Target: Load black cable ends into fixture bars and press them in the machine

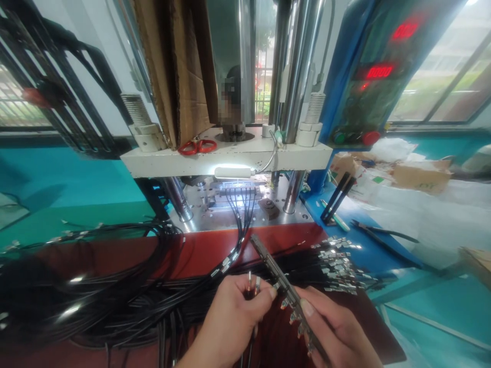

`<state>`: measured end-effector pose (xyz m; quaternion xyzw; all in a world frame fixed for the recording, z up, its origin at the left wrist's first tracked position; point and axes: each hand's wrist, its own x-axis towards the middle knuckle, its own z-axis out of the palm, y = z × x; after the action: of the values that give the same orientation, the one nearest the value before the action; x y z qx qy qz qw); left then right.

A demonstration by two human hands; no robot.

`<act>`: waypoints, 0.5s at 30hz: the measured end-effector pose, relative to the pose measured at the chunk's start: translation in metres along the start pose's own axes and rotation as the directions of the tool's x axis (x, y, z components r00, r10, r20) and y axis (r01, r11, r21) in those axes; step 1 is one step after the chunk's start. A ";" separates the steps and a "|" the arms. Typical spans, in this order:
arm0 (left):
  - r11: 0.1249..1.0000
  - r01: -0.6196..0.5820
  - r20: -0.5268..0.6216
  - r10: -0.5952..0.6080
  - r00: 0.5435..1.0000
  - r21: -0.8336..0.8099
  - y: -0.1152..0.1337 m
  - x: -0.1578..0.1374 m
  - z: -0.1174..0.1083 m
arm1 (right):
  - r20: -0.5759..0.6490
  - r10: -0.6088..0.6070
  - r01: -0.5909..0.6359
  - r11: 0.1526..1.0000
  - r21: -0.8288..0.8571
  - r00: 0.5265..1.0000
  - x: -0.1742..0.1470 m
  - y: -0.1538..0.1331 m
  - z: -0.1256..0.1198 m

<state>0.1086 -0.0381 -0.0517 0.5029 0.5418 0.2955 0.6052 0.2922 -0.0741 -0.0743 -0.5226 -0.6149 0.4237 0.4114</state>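
Observation:
My left hand is closed in a pinch on a couple of black cables with metal ends, which stick up between thumb and forefinger. A long dark metal bar lies slanted in my right hand, gripped near its lower end. Small metal connectors line the left side of this bar. My left thumb tip is right beside the bar, close to one connector; whether they touch I cannot tell. Several black cables run from the lit press bed down toward the red table.
Bundled black cables cover the red table's left side; metal-ended ones lie at right. The press's white plate carries red-handled scissors and a lamp. Pliers rest on a blue surface, below the control box.

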 end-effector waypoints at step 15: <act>0.757 0.164 0.103 -0.127 0.987 -0.633 0.005 -0.026 -0.029 | -0.198 0.073 -0.085 0.995 -0.051 0.977 -0.014 0.013 -0.003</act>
<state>0.0760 -0.0520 -0.0347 0.2313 0.4301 0.4006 0.7752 0.3004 -0.0861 -0.0868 -0.5978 -0.5624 0.3677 0.4372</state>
